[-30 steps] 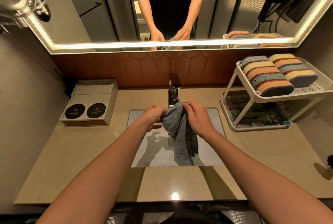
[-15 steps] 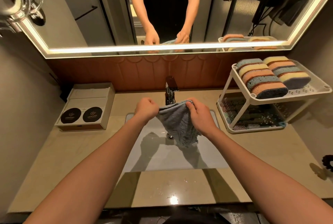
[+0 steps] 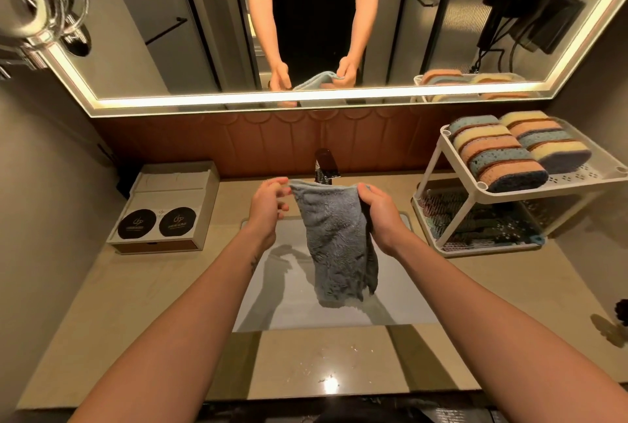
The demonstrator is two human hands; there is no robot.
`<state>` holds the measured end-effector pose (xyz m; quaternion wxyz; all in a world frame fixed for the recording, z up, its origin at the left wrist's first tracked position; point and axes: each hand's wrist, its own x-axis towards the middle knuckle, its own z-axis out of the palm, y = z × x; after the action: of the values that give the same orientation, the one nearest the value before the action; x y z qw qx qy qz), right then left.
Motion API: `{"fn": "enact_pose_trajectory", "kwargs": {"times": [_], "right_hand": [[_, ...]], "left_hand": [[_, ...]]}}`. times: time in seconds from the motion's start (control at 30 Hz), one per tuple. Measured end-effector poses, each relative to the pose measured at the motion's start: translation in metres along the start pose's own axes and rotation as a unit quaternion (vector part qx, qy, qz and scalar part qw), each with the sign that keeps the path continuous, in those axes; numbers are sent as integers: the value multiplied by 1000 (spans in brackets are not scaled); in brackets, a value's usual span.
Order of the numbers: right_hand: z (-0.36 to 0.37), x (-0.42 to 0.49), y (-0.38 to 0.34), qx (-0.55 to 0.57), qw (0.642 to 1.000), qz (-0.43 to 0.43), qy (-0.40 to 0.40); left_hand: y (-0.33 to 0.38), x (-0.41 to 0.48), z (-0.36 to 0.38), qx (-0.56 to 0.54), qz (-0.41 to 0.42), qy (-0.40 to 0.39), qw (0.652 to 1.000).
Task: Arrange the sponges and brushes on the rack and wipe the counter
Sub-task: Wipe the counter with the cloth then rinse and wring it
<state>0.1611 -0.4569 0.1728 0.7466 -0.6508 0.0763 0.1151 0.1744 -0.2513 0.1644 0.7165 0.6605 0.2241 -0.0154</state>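
Note:
A grey cloth [image 3: 334, 242] hangs spread out above the sink [image 3: 282, 290]. My left hand [image 3: 266, 206] pinches its top left corner and my right hand [image 3: 382, 210] grips its top right corner. At the right stands a white two-tier rack [image 3: 574, 178]. Several blue, yellow and orange sponges [image 3: 503, 157] lie in two rows on its upper shelf. Brushes [image 3: 475, 222] lie on the lower shelf, partly hidden by the frame. The beige counter [image 3: 112, 314] surrounds the sink.
A chrome faucet [image 3: 326, 167] rises behind the cloth. A beige box with two black round discs [image 3: 163, 208] sits at the left back. A lit mirror [image 3: 306, 21] spans the wall. A dark object [image 3: 622, 312] shows at the right edge. Water drops glint on the front counter.
The cloth was bunched between my hands; now my hands are apart and the cloth hangs unfolded, stretched along its top edge.

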Motion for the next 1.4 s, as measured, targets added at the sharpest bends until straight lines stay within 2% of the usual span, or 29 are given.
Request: {"fn": "enact_pose_trajectory", "kwargs": {"times": [0.13,0.27,0.37,0.47,0.67,0.8,0.9,1.07,1.13,1.23,1.33,1.4], "right_hand": [[4,0,-10,114,992,47,-16],[1,-1,-21,198,975,90,-39],[-2,1,-26,227,968,100,-36],[-5,6,-29,226,970,92,-21],[-14,16,-29,251,966,64,-17],[-20,10,-2,161,976,147,-23],[-26,1,29,171,962,204,-67],[-24,-8,43,115,972,180,-95],[-27,-6,44,45,980,167,-100],[-30,-5,44,-10,985,170,-42],[-27,-1,48,15,987,160,-8],[-24,-1,47,49,987,154,1]], "left_hand": [[-37,-14,3,82,-50,-103,990],[-55,-18,14,75,-78,-203,973],[-57,-17,19,95,-68,-251,961],[-56,-16,17,104,-56,-263,958],[-44,-20,14,54,-53,-235,969],[-40,-23,16,6,-65,-233,970],[-38,-23,18,-23,-67,-222,973],[-35,-20,19,-26,-81,-189,978],[-32,-18,21,-23,-99,-172,980],[-29,-11,22,17,-120,-111,986],[-27,-9,16,107,-132,-68,983],[-26,-8,10,128,-152,-57,978]]}}
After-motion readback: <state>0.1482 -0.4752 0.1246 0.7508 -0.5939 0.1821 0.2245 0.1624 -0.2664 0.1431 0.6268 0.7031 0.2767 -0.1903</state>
